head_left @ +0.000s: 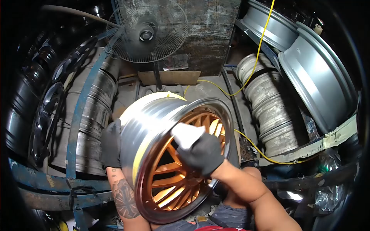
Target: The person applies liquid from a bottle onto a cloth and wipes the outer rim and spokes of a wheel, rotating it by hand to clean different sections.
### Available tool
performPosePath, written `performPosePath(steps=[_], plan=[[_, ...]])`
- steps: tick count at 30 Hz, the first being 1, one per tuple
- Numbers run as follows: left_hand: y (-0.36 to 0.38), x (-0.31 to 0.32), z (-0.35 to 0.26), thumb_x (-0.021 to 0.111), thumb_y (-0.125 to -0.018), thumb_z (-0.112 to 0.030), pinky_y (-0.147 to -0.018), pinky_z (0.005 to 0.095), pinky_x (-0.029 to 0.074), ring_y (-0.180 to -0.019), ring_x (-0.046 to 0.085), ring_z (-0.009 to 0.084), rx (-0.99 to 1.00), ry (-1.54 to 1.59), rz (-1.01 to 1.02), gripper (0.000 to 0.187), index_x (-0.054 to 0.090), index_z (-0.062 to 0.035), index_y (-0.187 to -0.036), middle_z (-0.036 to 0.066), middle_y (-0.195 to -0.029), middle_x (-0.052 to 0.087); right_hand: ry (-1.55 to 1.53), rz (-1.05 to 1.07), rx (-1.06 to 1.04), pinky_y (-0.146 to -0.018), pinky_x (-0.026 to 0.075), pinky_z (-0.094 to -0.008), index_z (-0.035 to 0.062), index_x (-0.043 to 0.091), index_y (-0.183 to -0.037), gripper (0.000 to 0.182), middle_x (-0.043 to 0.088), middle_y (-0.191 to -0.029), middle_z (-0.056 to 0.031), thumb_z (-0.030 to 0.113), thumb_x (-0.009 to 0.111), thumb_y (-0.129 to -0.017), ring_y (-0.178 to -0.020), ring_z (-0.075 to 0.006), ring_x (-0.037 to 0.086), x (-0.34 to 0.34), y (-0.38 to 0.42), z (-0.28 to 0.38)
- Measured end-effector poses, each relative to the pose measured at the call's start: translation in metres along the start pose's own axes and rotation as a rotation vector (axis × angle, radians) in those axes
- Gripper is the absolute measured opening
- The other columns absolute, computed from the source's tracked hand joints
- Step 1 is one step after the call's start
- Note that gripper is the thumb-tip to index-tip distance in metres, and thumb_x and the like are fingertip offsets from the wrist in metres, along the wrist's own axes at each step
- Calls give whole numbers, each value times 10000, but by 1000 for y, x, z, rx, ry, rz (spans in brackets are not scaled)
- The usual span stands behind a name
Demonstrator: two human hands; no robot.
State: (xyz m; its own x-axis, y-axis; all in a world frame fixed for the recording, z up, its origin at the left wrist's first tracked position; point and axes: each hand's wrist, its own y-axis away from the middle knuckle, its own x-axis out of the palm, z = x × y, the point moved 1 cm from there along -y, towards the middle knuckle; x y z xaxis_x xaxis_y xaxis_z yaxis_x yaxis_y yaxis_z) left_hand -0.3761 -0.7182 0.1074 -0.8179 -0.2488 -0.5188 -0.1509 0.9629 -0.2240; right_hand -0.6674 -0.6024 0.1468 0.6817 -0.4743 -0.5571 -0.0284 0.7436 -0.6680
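A car wheel rim (pixel 154 115) with a polished silver barrel and lip and copper-coloured spokes (pixel 168 167) stands tilted between my arms, its spoked face turned to the right. Yellow tape (pixel 141 152) runs along parts of the barrel. My left hand (pixel 111 142), in a dark glove, grips the rim's far-left edge; some of its fingers are hidden behind it. In front of the spokes, my gloved right hand (pixel 202 154) is closed around a white cloth (pixel 187 134), which lies near the inner side of the lip.
A floor fan (pixel 146 35) stands ahead. Stacked bare rims (pixel 94 111) line the left behind a blue metal frame (pixel 77 115), and more rims (pixel 271 107) lie on the right. Large silver rims (pixel 316 73) rest at upper right. A yellow cord (pixel 260 46) hangs down and crosses the floor.
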Motion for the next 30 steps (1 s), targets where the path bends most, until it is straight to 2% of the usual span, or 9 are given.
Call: performPosePath(steps=[1, 4, 5, 9, 13, 19, 23, 27, 30], plan=[[1, -4, -1, 583, -1036, -431, -657, 367, 442, -666, 502, 164, -53, 42, 46, 523, 684, 78, -972, 107, -696, 585, -64, 203, -3, -604, 532, -460, 82, 728, -948, 198, 710, -876, -186, 256, 718, -855, -658, -382, 667, -7, 4, -2], [-2, -3, 15, 581, -1048, -415, -634, 348, 420, -663, 470, 142, -45, 31, 41, 506, 690, 71, -960, 69, -694, 582, 389, 347, 88, -594, 534, -482, 54, 710, -810, 314, 679, -696, -169, 359, 686, -881, -595, -377, 655, -31, -2, -58], [-2, -3, 14, 582, -1049, -414, -621, 338, 408, -655, 454, 132, -43, 34, 26, 502, 690, 63, -939, 55, -682, 562, 391, 186, 384, -594, 530, -472, 35, 734, -885, 328, 685, -695, -159, 341, 626, -923, -590, -375, 652, -36, -13, -67], [1, -11, 13, 586, -1048, -428, -623, 345, 407, -656, 441, 138, -50, -50, 57, 512, 688, 62, -942, 59, -684, 564, -170, 17, 407, -637, 524, -364, -52, 720, -1037, 242, 691, -774, -185, 94, 609, -881, -664, -294, 677, -51, -13, -35], [-4, -12, 13, 584, -1050, -433, -688, 349, 463, -703, 495, 150, -157, -75, 84, 521, 705, 72, -1024, 101, -749, 635, -81, 21, 28, -634, 523, -338, -33, 718, -1072, 222, 697, -768, -123, 92, 620, -918, -653, -190, 662, -34, -11, -51], [-7, -11, 16, 583, -1051, -430, -749, 328, 492, -759, 561, 138, -155, -6, 57, 527, 703, 83, -1084, 117, -826, 696, -219, 180, 492, -602, 513, -354, -13, 729, -942, 262, 700, -708, -111, 234, 646, -970, -594, -217, 678, -25, -23, -56], [-8, -9, 23, 581, -1051, -420, -785, 331, 501, -810, 606, 143, -141, -43, 38, 523, 694, 83, -1138, 161, -915, 746, -9, 122, 413, -715, 552, -442, 16, 769, -969, 413, 733, -842, -205, 380, 577, -1002, -776, -389, 717, -18, -30, -66], [-5, -11, 8, 584, -1045, -411, -795, 331, 502, -838, 624, 141, -141, -6, 46, 514, 682, 82, -1151, 177, -946, 751, 18, 89, 488, -704, 545, -460, 32, 769, -887, 421, 729, -812, -180, 391, 577, -997, -766, -382, 714, -4, -45, -66], [-9, -11, 16, 596, -1034, -406, -792, 338, 506, -831, 632, 142, -177, -35, 42, 501, 685, 75, -1139, 181, -924, 743, -43, 25, 171, -630, 512, -400, -8, 720, -893, 366, 677, -722, -180, 292, 554, -1021, -646, -313, 684, 8, -52, -32]])
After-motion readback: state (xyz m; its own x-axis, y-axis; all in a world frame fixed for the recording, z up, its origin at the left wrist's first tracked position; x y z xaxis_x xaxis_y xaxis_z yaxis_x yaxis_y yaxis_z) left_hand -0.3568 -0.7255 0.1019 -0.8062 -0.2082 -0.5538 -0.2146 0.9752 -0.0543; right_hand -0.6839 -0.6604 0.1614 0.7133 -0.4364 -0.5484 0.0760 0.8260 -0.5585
